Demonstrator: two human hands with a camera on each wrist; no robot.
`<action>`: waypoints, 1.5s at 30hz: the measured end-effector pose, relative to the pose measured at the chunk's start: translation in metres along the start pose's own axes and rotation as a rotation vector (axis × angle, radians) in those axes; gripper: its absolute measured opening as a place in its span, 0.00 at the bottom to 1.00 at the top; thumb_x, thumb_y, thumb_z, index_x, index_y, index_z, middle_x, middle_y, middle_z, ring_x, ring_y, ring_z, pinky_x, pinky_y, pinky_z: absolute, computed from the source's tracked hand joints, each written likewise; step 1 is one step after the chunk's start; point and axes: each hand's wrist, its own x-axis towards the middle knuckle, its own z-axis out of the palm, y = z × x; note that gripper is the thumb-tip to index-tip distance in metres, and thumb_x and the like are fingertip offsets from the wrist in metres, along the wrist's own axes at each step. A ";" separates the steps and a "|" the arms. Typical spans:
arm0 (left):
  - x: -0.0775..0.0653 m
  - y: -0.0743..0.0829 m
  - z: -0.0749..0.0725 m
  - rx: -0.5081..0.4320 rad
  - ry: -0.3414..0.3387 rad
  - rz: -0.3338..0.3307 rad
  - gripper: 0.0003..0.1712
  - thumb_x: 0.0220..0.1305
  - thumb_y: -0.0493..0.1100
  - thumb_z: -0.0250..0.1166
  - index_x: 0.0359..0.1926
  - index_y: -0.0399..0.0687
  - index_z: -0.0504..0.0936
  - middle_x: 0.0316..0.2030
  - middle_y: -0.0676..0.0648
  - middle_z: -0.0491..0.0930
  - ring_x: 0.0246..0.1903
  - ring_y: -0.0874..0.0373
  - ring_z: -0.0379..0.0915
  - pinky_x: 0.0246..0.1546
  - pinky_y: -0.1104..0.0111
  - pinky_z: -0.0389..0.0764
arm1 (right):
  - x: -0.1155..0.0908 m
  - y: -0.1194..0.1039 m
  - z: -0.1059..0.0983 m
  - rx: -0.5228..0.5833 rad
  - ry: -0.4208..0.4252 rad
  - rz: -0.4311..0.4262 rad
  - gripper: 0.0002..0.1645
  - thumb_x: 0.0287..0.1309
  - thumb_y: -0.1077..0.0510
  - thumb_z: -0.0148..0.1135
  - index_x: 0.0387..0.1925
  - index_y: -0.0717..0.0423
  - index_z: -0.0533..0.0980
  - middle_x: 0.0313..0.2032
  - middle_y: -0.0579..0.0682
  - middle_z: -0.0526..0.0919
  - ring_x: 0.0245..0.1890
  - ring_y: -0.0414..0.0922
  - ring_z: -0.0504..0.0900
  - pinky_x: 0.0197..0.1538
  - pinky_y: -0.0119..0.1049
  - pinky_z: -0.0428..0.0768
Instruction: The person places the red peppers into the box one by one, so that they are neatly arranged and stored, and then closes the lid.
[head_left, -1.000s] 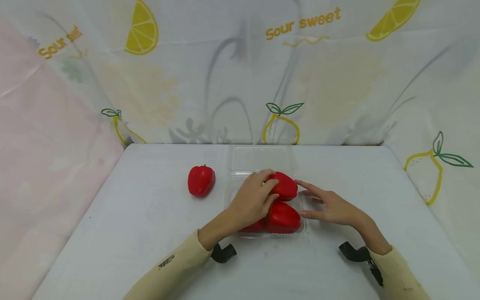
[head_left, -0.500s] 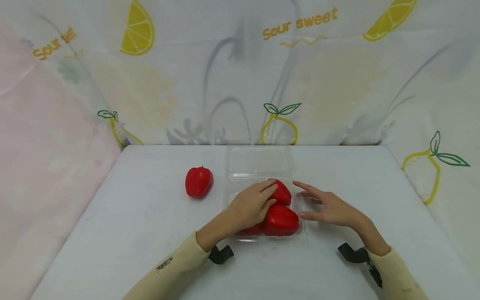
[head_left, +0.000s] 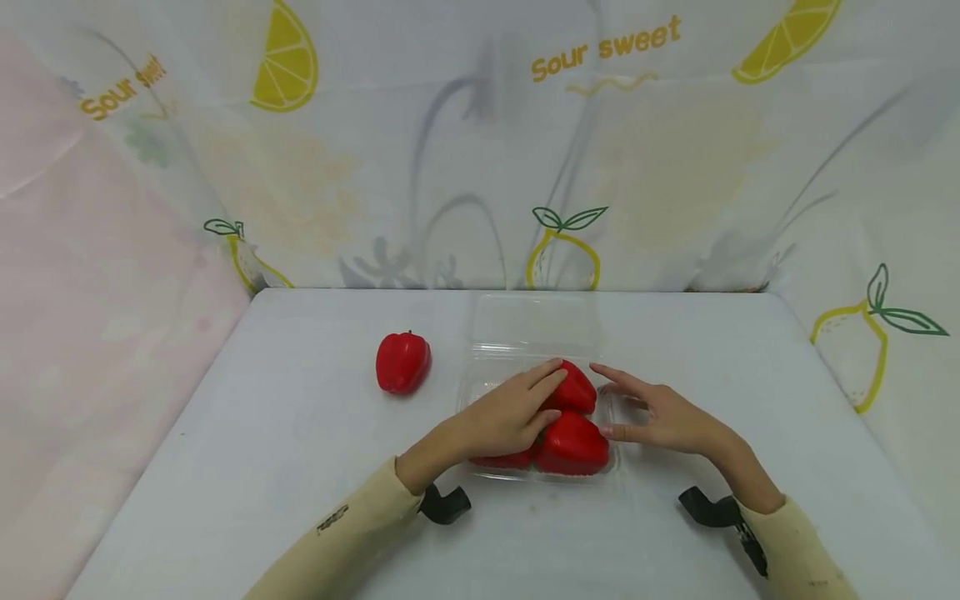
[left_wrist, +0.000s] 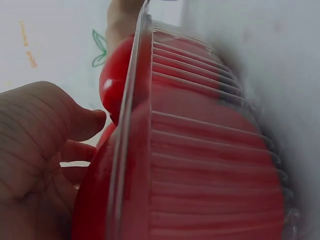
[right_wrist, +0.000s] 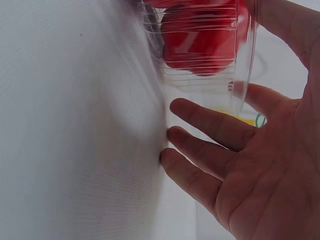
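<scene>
In the head view, a clear hinged plastic box (head_left: 471,385) holds red bell peppers. A pepper lies at its back right (head_left: 577,390), another at the front right (head_left: 574,448), and a third (head_left: 507,460) shows partly under the left wrist. My left hand (head_left: 498,421) reaches over the box, its fairly straight fingers resting on the back pepper and the thumb near the front one. My right hand (head_left: 667,417) stands at the box's right side, fingers spread, holding nothing. In the right wrist view, its fingertips (right_wrist: 182,107) lie beside the ribbed wall. The left hand hides the box's back-left part.
A loose red bell pepper (head_left: 403,364) stands on the white table (head_left: 300,467) left of the box. The box's clear lid (head_left: 536,318) lies folded back toward the printed cloth (head_left: 450,150) behind the table.
My left hand has lowered the back pepper into the box, and its fingers have loosened and straightened on it. The box has slid slightly right. My right hand has hardly moved.
</scene>
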 end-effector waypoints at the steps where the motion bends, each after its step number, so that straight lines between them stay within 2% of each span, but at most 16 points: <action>1: 0.000 0.000 0.000 0.002 -0.003 0.000 0.36 0.71 0.45 0.59 0.74 0.40 0.58 0.73 0.42 0.57 0.68 0.49 0.60 0.61 0.60 0.72 | 0.000 0.000 0.000 0.003 -0.002 0.001 0.51 0.55 0.41 0.69 0.75 0.42 0.56 0.62 0.58 0.75 0.61 0.61 0.73 0.54 0.63 0.76; 6: -0.001 0.000 0.000 0.019 0.019 -0.006 0.35 0.70 0.46 0.61 0.73 0.42 0.60 0.72 0.43 0.59 0.65 0.50 0.64 0.58 0.61 0.75 | 0.001 -0.001 0.000 0.004 -0.013 0.008 0.51 0.55 0.41 0.69 0.75 0.42 0.55 0.62 0.59 0.74 0.61 0.61 0.73 0.54 0.63 0.76; 10: -0.003 -0.002 -0.002 0.021 0.060 0.015 0.35 0.69 0.45 0.62 0.72 0.43 0.62 0.70 0.43 0.62 0.64 0.50 0.65 0.56 0.62 0.76 | 0.001 -0.001 -0.001 0.003 -0.011 0.001 0.51 0.55 0.41 0.69 0.76 0.42 0.55 0.62 0.58 0.75 0.61 0.61 0.73 0.54 0.63 0.75; 16: -0.005 -0.006 -0.010 0.026 0.116 0.029 0.32 0.69 0.45 0.62 0.70 0.40 0.65 0.68 0.41 0.65 0.65 0.49 0.66 0.59 0.60 0.74 | 0.000 0.000 -0.002 -0.005 -0.013 -0.001 0.52 0.55 0.41 0.69 0.76 0.43 0.55 0.62 0.59 0.74 0.61 0.61 0.73 0.53 0.63 0.76; 25: -0.019 -0.017 -0.018 -0.017 0.117 -0.078 0.32 0.70 0.46 0.61 0.71 0.44 0.65 0.69 0.45 0.65 0.67 0.51 0.62 0.60 0.58 0.72 | 0.002 0.002 -0.004 0.001 -0.027 -0.048 0.56 0.51 0.42 0.72 0.76 0.46 0.54 0.63 0.56 0.73 0.63 0.58 0.71 0.57 0.60 0.74; 35: -0.033 -0.029 -0.030 -0.051 0.163 -0.111 0.31 0.67 0.42 0.64 0.69 0.45 0.68 0.67 0.46 0.67 0.66 0.51 0.64 0.58 0.59 0.75 | 0.003 0.003 -0.007 0.034 -0.088 -0.058 0.60 0.49 0.43 0.74 0.76 0.50 0.52 0.67 0.58 0.68 0.67 0.60 0.66 0.60 0.59 0.72; 45: -0.050 -0.040 -0.044 -0.051 0.208 -0.157 0.31 0.67 0.44 0.65 0.69 0.46 0.69 0.67 0.45 0.68 0.65 0.51 0.66 0.55 0.58 0.77 | 0.004 0.006 -0.009 0.094 -0.115 -0.091 0.64 0.44 0.45 0.78 0.76 0.51 0.51 0.70 0.59 0.64 0.68 0.62 0.63 0.60 0.63 0.69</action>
